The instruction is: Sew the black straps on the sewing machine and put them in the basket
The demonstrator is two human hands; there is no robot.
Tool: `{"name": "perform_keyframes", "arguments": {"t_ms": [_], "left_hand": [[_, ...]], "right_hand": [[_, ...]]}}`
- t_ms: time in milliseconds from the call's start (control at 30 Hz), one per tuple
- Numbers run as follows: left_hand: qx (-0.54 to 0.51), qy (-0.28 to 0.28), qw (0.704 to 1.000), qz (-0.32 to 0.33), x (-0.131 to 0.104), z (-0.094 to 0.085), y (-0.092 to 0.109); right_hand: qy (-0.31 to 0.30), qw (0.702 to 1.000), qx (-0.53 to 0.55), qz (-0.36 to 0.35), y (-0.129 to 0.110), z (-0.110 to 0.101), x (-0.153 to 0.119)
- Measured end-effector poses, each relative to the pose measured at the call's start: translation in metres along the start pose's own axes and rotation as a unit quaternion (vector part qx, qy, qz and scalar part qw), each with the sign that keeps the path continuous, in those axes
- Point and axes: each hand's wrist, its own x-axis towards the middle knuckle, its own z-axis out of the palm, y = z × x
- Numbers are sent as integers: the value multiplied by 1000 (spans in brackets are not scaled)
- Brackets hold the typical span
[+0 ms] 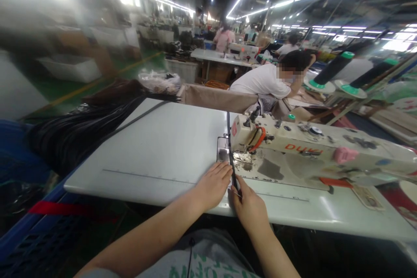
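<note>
A narrow black strip (233, 173) runs along the white sewing table, past the needle area of the sewing machine (276, 143) and on toward the far edge. My left hand (215, 184) lies flat beside the strip, fingers stretched forward and together, the fingertips touching its left side close to the machine's metal plate (223, 153). Nearer to me, my right hand (250, 206) is closed on the strip's near end, thumb on the left and fingers on the right. A thin, light line shows by that thumb; I cannot make out what it is.
A pile of long black strips (71, 134) hangs at the table's left, one strip (140, 115) lying across the tabletop. A blue crate (35, 230) stands lower left. Black thread cones (334, 69) rise at right. Behind a cloth-lined bin (218, 97), a person in white (257, 79) leans forward.
</note>
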Motion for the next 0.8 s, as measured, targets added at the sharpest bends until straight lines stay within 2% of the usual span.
{"name": "perform_keyframes", "arguments": {"t_ms": [200,500,800], "left_hand": [[22,-19,1000,-10,3,-1,1],[22,-13,1000,-9,2,3,-1],[20,-19,1000,-11,1,5,-1]], "right_hand": [[3,996,86,24,3,-4,3],[35,978,203,44,7,-8,5],[42,973,218,65,8,-10,7]]}}
